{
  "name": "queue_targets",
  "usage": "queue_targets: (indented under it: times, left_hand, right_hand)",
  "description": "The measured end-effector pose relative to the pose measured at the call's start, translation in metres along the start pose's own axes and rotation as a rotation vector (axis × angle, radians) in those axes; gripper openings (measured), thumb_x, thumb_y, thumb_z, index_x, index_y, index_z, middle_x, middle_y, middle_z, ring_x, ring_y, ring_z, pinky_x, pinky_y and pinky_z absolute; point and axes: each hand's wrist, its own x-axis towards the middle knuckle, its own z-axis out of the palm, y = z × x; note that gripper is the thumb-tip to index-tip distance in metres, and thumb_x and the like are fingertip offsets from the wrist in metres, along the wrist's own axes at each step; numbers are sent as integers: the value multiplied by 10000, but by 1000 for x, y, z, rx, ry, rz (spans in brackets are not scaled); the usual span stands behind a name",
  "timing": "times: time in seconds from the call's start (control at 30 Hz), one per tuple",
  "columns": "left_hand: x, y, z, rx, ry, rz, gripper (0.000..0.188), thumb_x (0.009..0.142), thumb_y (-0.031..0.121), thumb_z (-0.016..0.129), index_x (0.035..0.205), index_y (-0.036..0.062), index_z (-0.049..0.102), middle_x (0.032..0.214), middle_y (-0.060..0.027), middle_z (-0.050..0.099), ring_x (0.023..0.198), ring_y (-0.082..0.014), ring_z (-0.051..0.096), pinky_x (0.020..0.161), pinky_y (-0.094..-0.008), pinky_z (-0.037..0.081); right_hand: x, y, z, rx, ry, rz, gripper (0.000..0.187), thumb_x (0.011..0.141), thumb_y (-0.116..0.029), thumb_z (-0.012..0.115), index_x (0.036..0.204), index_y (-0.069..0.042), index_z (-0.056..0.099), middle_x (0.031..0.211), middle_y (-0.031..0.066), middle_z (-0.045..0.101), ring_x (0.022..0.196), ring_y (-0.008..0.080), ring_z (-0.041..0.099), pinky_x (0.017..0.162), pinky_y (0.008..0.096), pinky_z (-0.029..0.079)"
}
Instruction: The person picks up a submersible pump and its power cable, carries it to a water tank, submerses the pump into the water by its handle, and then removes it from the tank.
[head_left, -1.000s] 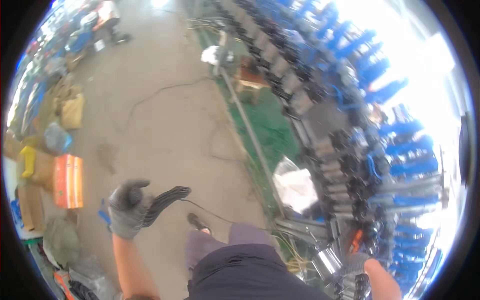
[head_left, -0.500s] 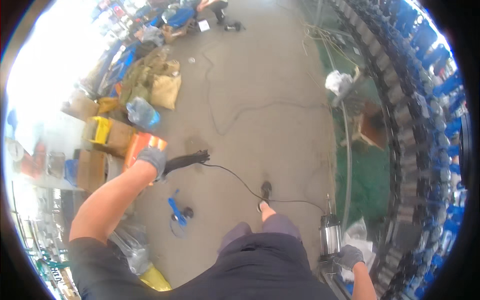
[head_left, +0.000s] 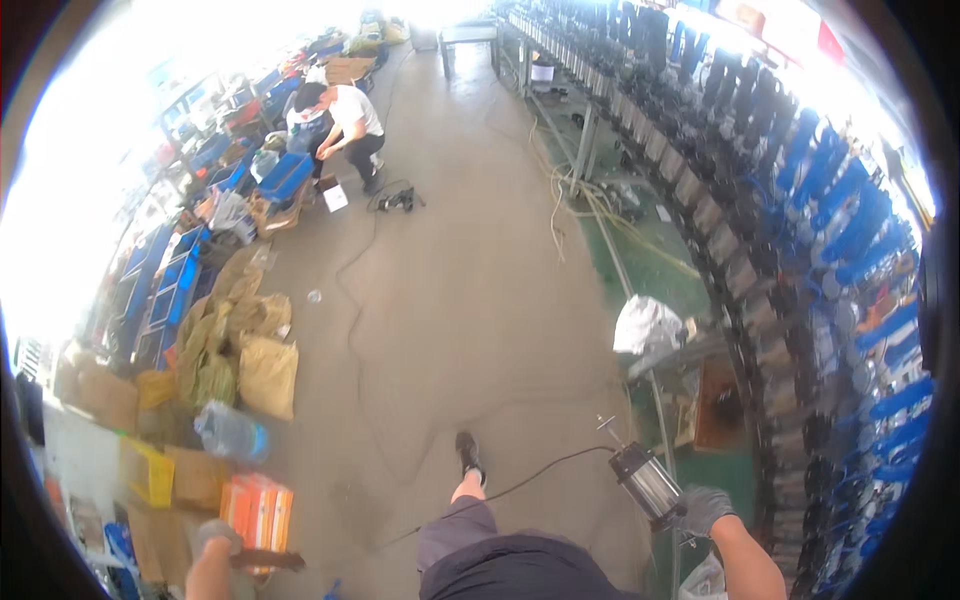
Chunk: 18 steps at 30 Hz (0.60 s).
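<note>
The two hands hang well apart over a smooth, greyish-brown floor point(head_left: 450, 300). The right hand point(head_left: 705, 511), in a grey glove, is clamped on the lower end of a silver cylinder point(head_left: 650, 487), whose thin rod points ahead and leftward, away from it. From the cylinder a dark cable point(head_left: 545, 467) trails toward the left hand point(head_left: 217, 538), which seems closed on a dark bundle point(head_left: 272, 561), too blurred for me to make out.

Just beyond the left hand stands an orange box point(head_left: 262, 508); farther ahead on that side I see a clear plastic jug point(head_left: 230, 431) and tan sacks point(head_left: 268, 376), with a yellow bin point(head_left: 160, 478) to the box's left. Ahead of the right hand, a white bag point(head_left: 645, 323) sits by a strip of green flooring point(head_left: 648, 258), and a long rack point(head_left: 785, 330) of dark and blue parts curves past on its outer side. Well ahead of the left hand, a co-worker point(head_left: 352, 125) crouches near a blue crate point(head_left: 287, 177).
</note>
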Motion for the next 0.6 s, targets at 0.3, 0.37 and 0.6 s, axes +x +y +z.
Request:
queue_targets:
  times: [0.3, 0.37, 0.6]
  left_hand:
    - [102, 159, -287, -415, 24, 518, 345, 936, 330, 641, 1156, 68, 686, 1037, -55, 691, 956, -239, 655, 808, -349, 523]
    - [89, 201, -394, -1007, -270, 484, 271, 945, 286, 667, 1092, 59, 676, 944, -38, 661, 832, -206, 607, 716, -324, 491]
    - [40, 355, -721, -2314, -367, 718, 196, 929, 273, 688, 1041, 118, 647, 960, -63, 682, 712, -200, 652, 648, -340, 540]
  right_hand:
    - [230, -27, -273, 111, 11, 98, 429, 842, -512, 662, 1108, -194, 772, 1051, 135, 750, 1012, 340, 701, 889, 441, 548]
    - [293, -17, -312, 145, 120, 13, 428, 850, -503, 655, 1092, -172, 778, 1042, 143, 751, 1003, 341, 705, 876, 439, 552]
    - [521, -31, -541, 159, 15, -19, 521, 819, -561, 702, 1081, -118, 781, 1079, 143, 747, 1005, 327, 720, 859, 421, 559]
